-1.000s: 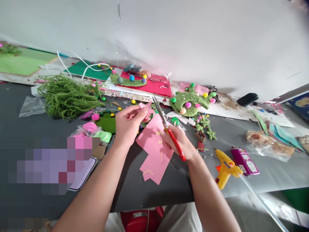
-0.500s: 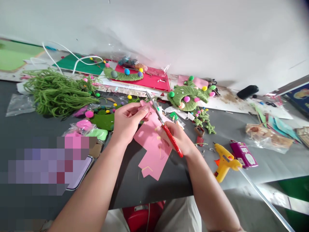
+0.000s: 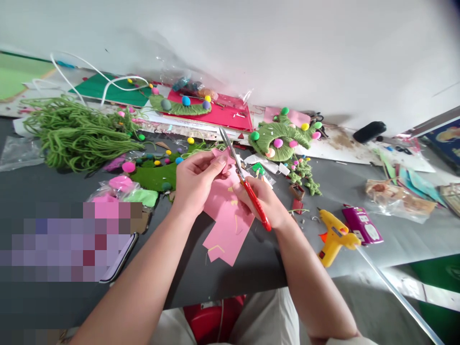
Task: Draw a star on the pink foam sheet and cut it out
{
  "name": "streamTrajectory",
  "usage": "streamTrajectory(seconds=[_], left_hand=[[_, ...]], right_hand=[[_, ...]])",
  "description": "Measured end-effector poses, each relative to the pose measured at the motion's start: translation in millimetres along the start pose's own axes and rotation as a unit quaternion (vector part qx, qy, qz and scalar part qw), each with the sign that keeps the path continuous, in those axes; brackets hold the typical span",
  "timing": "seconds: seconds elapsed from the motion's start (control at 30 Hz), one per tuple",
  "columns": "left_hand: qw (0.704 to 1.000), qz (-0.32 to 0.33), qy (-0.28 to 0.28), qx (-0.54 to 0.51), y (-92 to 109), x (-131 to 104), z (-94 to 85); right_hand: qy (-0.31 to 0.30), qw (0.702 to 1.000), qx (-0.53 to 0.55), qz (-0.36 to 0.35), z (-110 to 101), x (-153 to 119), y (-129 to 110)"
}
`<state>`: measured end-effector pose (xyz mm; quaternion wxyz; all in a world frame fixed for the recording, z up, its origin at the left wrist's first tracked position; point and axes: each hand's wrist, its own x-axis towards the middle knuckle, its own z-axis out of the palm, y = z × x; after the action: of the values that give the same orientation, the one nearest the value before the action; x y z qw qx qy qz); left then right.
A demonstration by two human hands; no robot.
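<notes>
My left hand (image 3: 196, 182) pinches a small cut pink piece (image 3: 223, 158), which looks like felt or thin foam, between thumb and fingers. Around the red handles of a pair of scissors (image 3: 254, 197) my right hand (image 3: 268, 201) is closed. The scissor blades point up and away, right beside the small pink piece, and look nearly closed. Beneath both hands lies a larger pink sheet (image 3: 230, 235) with cut notches and yellowish strips on it. My fingertips partly hide the small piece.
A yellow glue gun (image 3: 334, 235) with a clear stick and a purple box (image 3: 362, 224) lie at right. Green yarn (image 3: 82, 134) is heaped at left. Behind stand yarn-wrapped green shapes (image 3: 275, 139) with coloured pompoms. A phone-like device (image 3: 124, 258) lies at lower left, partly blurred.
Both hands have shifted slightly, the left one a little to the right with the small pink piece. The scissors stay beside it, and the view has moved a bit.
</notes>
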<state>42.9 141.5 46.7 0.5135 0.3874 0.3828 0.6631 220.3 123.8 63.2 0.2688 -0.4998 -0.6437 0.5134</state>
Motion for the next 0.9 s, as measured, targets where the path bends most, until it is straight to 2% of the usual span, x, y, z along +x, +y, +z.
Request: streamTrajectory(seconds=[0.23, 0.53, 0.9], left_hand=[[0.998, -0.058, 0.021, -0.028, 2.4, -4.3, 8.4], [0.995, -0.059, 0.030, -0.076, -0.5, -7.6, 12.6], [0.995, -0.048, 0.037, -0.075, -1.6, -6.3, 12.4]], right_hand=[[-0.011, 0.999, 0.032, 0.014, 3.3, -2.2, -5.3], [-0.014, 0.998, 0.040, 0.053, 4.9, -5.1, -8.4], [0.001, 0.998, 0.044, 0.045, 10.1, -5.6, -8.5]])
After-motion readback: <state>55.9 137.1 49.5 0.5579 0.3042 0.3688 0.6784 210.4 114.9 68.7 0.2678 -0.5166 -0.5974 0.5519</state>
